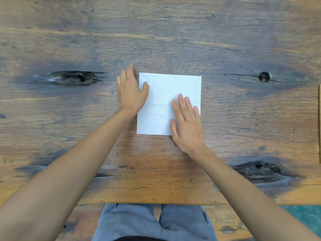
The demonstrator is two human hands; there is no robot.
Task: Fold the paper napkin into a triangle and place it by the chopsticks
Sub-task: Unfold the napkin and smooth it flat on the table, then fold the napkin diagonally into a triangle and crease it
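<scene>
Weathered brown wooden table (173, 40), with dark knots and cracks, bearing at its centre a flat square white paper napkin (163, 87), its edges roughly parallel to the table's near edge and faint horizontal creases crossing its lower half. The sheet appears thin, light and limp: likely to slide on the wood, crease at a touch and tear if dragged, so it is best pinned flat with one palm while a single corner is lifted between thumb and forefinger and carried to the opposite corner. Left hand (129, 92) lies at the napkin's left edge, fingers extended and close together over bare wood, only the thumb resting on the paper near the upper left corner. Right hand (186, 126) lies palm down over the lower right part of the sheet, fingers slightly spread and flat, pressing rather than pinching. Neither hand grips anything. No fold is yet made. A thin dark stick-like line (319, 122) at the far right edge may be the chopsticks; this cannot be told.
</scene>
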